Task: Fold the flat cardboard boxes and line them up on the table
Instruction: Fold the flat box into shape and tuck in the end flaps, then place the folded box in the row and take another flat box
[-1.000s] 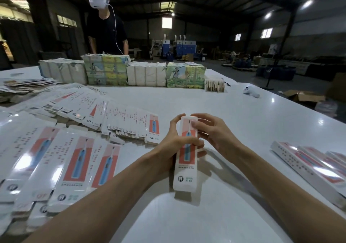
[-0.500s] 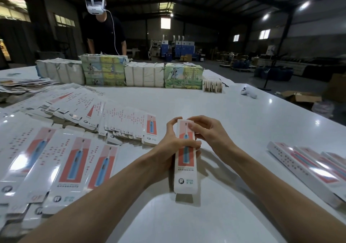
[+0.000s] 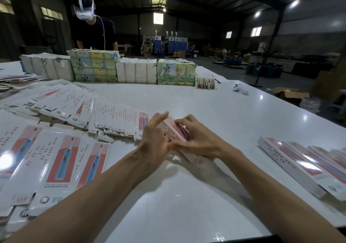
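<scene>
White with rows of small red marks and a coral-red side panel on the box (image 3: 173, 130); same white on the flat boxes (image 3: 61, 160), each with a coral-red panel fading to pink, a blue toothbrush picture and red dotted rows; white with red and blue stripes on the folded boxes (image 3: 299, 162). Glossy white for the table (image 3: 206, 100), plain white for the bundles (image 3: 135, 72) at its far edge, green, yellow and pale blue illustrated prints for the packs (image 3: 93, 66) between them. Black for the shirt (image 3: 93, 31), white for the headset (image 3: 83, 15), brown for the carton (image 3: 290, 93).
</scene>
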